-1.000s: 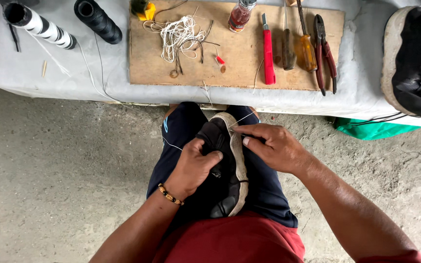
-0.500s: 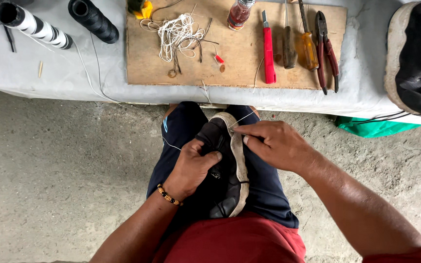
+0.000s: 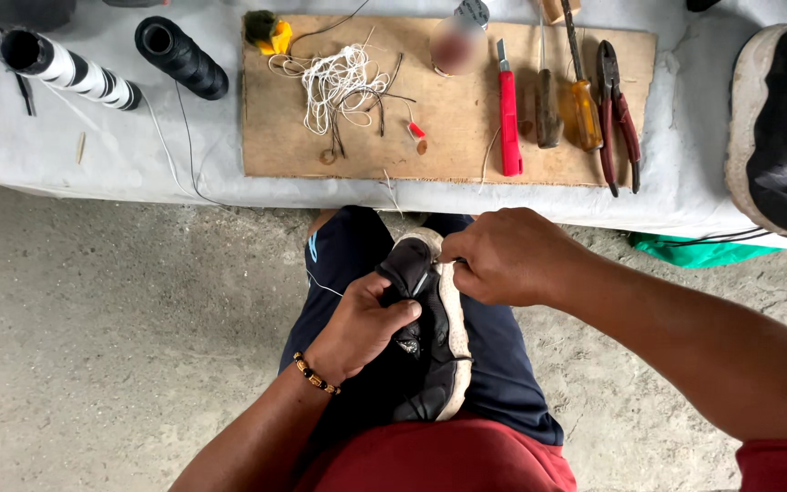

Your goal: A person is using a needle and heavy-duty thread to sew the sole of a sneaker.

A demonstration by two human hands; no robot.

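A black shoe with a pale sole (image 3: 430,346) lies on my lap, toe pointing away from me. My left hand (image 3: 362,326), with a beaded bracelet at the wrist, grips the shoe's black upper. My right hand (image 3: 503,257) is closed at the sole's edge near the toe, pinching something small that my fingers hide. A thin white thread (image 3: 325,287) runs from the shoe across my left thigh.
A grey-covered bench carries a wooden board (image 3: 448,118) with tangled white cord (image 3: 339,82), a red-handled knife (image 3: 509,123), screwdrivers (image 3: 580,100) and pliers (image 3: 617,114). A black spool (image 3: 179,56) and a striped spool (image 3: 66,68) lie left. Another black shoe (image 3: 781,128) sits right. Concrete floor below.
My right hand has shifted a little toward the toe end of the sole. The left hand keeps its grip on the upper.
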